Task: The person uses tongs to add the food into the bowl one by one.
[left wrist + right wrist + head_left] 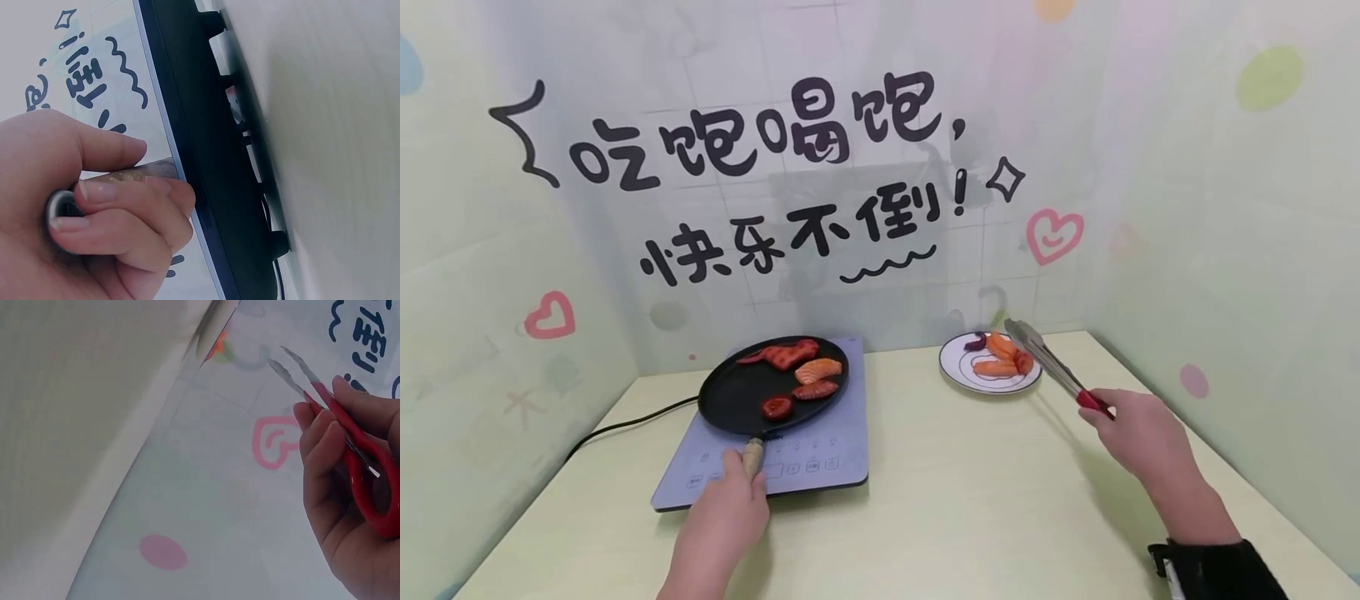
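Note:
In the head view a black frying pan [730,398] rests on an induction cooktop [842,467], with several food pieces toward its right side, among them a salmon-coloured piece [818,370] and a round red piece [777,407]. My left hand [724,512] grips the pan's wooden handle [752,458]; its fingers curl round it in the left wrist view. My right hand [1142,433] holds red-handled metal tongs [1052,364] above the right edge of a white plate [951,369]. In the right wrist view the tong tips stand slightly apart with nothing between them.
Orange food pieces [996,367] and a dark purple piece [975,342] lie on the plate. A black cord [632,425] runs left from behind the cooktop. Behind the pale table [925,508] stands a wall [887,308] with black lettering; side walls flank it.

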The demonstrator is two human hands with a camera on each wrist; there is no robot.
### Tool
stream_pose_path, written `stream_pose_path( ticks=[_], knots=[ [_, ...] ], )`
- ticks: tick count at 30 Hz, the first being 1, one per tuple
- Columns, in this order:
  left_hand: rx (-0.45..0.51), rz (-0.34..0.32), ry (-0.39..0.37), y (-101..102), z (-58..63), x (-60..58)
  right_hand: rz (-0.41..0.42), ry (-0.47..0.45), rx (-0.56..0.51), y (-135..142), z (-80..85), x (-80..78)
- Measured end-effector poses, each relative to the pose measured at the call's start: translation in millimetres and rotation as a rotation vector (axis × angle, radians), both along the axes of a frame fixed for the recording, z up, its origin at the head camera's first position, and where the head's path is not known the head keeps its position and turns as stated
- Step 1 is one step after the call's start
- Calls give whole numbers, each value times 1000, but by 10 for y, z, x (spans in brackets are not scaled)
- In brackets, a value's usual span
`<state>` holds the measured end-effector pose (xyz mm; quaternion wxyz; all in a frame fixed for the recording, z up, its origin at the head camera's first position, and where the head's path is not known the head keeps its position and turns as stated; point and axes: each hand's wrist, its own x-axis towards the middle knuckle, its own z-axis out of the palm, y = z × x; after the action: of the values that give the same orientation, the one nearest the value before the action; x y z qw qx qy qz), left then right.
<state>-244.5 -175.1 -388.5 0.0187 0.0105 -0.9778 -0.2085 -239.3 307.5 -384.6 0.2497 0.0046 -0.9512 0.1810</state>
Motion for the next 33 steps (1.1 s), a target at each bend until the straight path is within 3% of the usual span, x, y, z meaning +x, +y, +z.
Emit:
stream_pose_path(
  ticks=[4,14,33],
  knots=[
    [-4,7,-15,-6,-11,-14,-21,-44,62,76,21,34],
    [-12,6,-31,0,-12,-26,5,-167,71,79,50,77],
    [-6,-6,-37,-15,0,-40,-46,-209,73,15,46,73]
  ],
)
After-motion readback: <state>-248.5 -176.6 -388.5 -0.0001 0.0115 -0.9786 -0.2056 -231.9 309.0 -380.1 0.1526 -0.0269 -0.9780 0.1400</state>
